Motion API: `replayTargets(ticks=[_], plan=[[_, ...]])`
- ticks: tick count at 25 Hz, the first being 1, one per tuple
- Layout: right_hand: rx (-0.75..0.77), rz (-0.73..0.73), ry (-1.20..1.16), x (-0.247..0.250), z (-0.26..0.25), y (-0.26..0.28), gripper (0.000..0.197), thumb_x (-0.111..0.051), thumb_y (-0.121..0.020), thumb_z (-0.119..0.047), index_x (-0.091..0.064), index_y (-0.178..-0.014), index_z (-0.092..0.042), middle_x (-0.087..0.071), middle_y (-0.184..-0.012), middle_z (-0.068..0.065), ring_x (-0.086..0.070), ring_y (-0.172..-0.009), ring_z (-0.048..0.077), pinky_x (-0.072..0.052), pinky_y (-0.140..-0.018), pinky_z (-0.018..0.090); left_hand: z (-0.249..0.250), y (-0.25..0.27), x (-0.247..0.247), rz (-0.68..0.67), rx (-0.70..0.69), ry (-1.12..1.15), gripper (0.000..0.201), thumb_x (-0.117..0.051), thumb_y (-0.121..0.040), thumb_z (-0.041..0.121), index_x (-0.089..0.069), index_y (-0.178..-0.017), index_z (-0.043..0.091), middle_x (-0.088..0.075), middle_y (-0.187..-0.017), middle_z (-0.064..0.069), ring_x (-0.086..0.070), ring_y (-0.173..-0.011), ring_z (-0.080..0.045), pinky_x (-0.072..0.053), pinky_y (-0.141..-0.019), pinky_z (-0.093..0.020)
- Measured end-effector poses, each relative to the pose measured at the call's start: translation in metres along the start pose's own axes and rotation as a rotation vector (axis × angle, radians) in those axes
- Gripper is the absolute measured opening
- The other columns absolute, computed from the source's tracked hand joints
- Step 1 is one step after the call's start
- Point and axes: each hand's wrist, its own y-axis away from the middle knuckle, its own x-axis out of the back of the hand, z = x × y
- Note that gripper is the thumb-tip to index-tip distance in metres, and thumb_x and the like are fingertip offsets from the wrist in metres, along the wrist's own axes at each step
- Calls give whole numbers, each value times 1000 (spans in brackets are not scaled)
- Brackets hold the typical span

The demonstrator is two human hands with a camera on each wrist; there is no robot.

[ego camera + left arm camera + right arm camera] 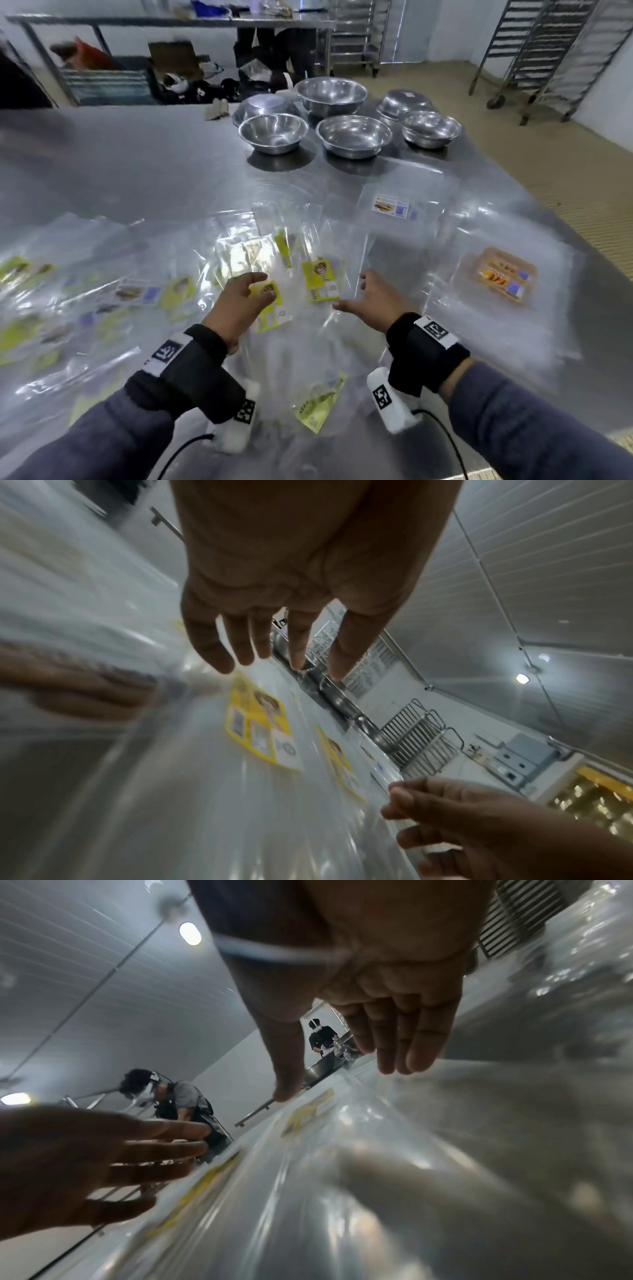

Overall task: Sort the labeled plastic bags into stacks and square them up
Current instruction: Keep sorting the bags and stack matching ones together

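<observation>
Left hand released, fingers spread, hovering over a yellow-label bag — contact unclear. Right hand also released, fingers relaxed, nothing held, just right of a second yellow-label bag. Both bags lie flat in the loose clear-plastic pile mid-surface. More mixed bags scattered left; orange-label stack to the right, a white-label stack beyond it. Steel bowls at the far end.

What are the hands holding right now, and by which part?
Nothing is held. The left hand and the right hand hover with fingers spread above the yellow-labeled plastic bags on the steel table, gripping none.
</observation>
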Motion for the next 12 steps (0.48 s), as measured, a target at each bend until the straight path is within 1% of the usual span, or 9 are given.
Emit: replayTargets(ticks=[1,2,4,5,7,9,10,11,12], plan=[[-18,5,46,-7,-4,-5,90,-80,-66,-43,-35,-134,-5,-47,-133,13,-45,-123,29,-39,-100,36,-5,1,10,22,18,-1,43,-66,-86,15,-54,-126,8,-54,-126,-14,-50,-99,-15,-39,-75,-22],[-32,15,106,-13,-7,-9,94,-82,-63,-44,-35,-133,-4,-46,-133,14,-44,-123,31,-39,-100,36,-10,2,20,30,49,8,40,-64,-87,15,-54,-126,9,-52,-128,-15,-49,-93,-15,-39,-75,-25],[-60,35,164,-19,-8,-13,93,-85,-60,-38,-35,-130,-3,-46,-131,15,-45,-122,32,-39,-97,34,-18,4,33,-12,129,68,41,-63,-88,16,-50,-126,11,-50,-127,-12,-49,-80,-17,-40,-67,-27],[-80,33,136,-18,-10,-12,89,-86,-61,-32,-36,-128,-2,-49,-129,15,-47,-120,31,-39,-93,32,-22,5,37,-46,167,110,42,-63,-88,15,-48,-127,11,-49,-125,-9,-51,-79,-17,-42,-66,-28],[-102,35,69,-14,-13,-11,73,-82,-67,-20,-39,-124,-2,-56,-122,15,-53,-113,31,-41,-82,30,-29,5,43,-103,208,197,41,-63,-88,13,-48,-126,13,-50,-117,-9,-54,-78,-16,-45,-64,-29],[-73,109,56,-6,-18,-11,52,-74,-75,-12,-45,-117,-3,-60,-114,17,-58,-105,30,-42,-78,30,-34,3,45,-122,224,279,39,-62,-88,9,-50,-124,13,-50,-108,-10,-55,-70,-15,-45,-64,-31],[-38,163,21,-2,-22,-10,39,-69,-79,-9,-49,-111,-3,-60,-109,17,-61,-98,26,-45,-75,29,-36,1,45,-130,227,321,38,-61,-88,7,-50,-124,12,-51,-100,-11,-53,-63,-16,-43,-62,-30],[-6,198,-77,3,-27,-8,25,-65,-82,-4,-51,-103,-4,-60,-100,17,-65,-82,15,-47,-67,26,-37,0,45,-148,231,359,37,-59,-89,4,-50,-124,10,-51,-91,-11,-50,-57,-15,-41,-58,-29],[27,211,-225,8,-34,-4,15,-61,-84,1,-51,-92,-6,-58,-89,17,-62,-60,5,-47,-55,22,-37,0,44,-170,235,384,37,-57,-89,3,-49,-125,7,-50,-82,-11,-48,-54,-15,-39,-56,-27]])
